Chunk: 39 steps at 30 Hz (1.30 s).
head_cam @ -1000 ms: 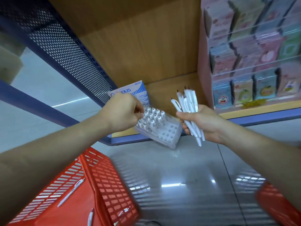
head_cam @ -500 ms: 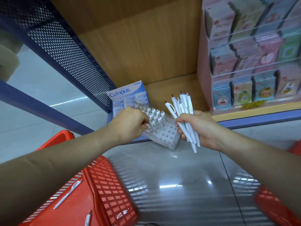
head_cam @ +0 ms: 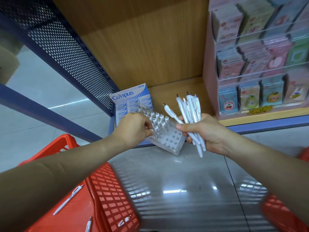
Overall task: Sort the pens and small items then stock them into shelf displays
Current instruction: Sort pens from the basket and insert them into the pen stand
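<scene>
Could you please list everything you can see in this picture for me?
pen holder: one, clear-white, shelf's front edge
holder pens: about a dozen, white, standing in holder
pen bundle: one, white, right hand
Campus box: one, blue-white, behind holder
card display: one, pink, shelf right
left basket: one, red, lower left
loose pens: three, white, left basket
right basket: one, red, lower right
left hand: one, pinching a holder pen
right hand: one, gripping bundle

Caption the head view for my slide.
Left hand works at the half-filled pen holder; right hand grips a bundle of white pens.

Bare forearms, left hand (head_cam: 133,128), right hand (head_cam: 206,132)
</scene>
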### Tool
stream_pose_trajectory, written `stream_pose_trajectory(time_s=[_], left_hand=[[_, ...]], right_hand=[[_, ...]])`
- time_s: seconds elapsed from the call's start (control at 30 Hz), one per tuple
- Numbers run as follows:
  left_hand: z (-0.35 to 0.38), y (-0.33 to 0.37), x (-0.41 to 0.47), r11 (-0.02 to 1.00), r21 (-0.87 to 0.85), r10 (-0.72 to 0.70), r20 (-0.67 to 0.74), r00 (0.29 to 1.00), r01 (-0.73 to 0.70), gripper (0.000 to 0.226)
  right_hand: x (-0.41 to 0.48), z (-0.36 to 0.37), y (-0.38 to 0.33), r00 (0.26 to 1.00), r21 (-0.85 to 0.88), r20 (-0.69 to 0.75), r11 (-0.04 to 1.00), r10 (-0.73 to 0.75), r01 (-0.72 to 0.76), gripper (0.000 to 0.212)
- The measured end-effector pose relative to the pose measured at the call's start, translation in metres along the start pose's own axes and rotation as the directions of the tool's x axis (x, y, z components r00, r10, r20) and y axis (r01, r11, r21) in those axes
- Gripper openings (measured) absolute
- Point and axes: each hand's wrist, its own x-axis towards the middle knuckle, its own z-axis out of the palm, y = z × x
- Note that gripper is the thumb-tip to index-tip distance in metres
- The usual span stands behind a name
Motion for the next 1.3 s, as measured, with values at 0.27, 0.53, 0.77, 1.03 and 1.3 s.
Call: stream_pose_trajectory(time_s=[0.27, 0.53, 0.77, 1.03, 1.3], left_hand=[[0.005, -0.001, 0.003, 1.0, 0.001, -0.011, 0.007, 1.0, 0.011, 0.012], [-0.028, 0.011, 0.008, 0.617, -0.757, -0.198, 0.117, 0.973, 0.217, 0.021], [-0.033, 0.018, 0.009, 0.447, -0.847, -0.248, 0.193, 0.949, 0.289, 0.003], [-0.056, 0.005, 0.013, 0.557, -0.798, -0.274, 0.086, 0.958, 0.231, 0.006], [-0.058, -0.006, 0.013, 0.682, -0.705, -0.258, 0.015, 0.966, 0.193, 0.007]], right_hand=[[0.0, -0.001, -0.002, 1.0, -0.09, -0.004, 0.996, 0.005, -0.005, 0.029], [-0.003, 0.0, -0.005, 0.994, -0.143, 0.102, 0.989, -0.024, 0.039, 0.03], [-0.004, 0.002, -0.006, 0.986, -0.139, 0.169, 0.99, -0.001, 0.025, 0.03], [-0.003, -0.008, -0.019, 0.991, -0.192, -0.114, 0.98, -0.07, 0.047, 0.028], [0.001, -0.013, -0.019, 0.985, -0.157, -0.151, 0.986, -0.077, 0.053, 0.031]])
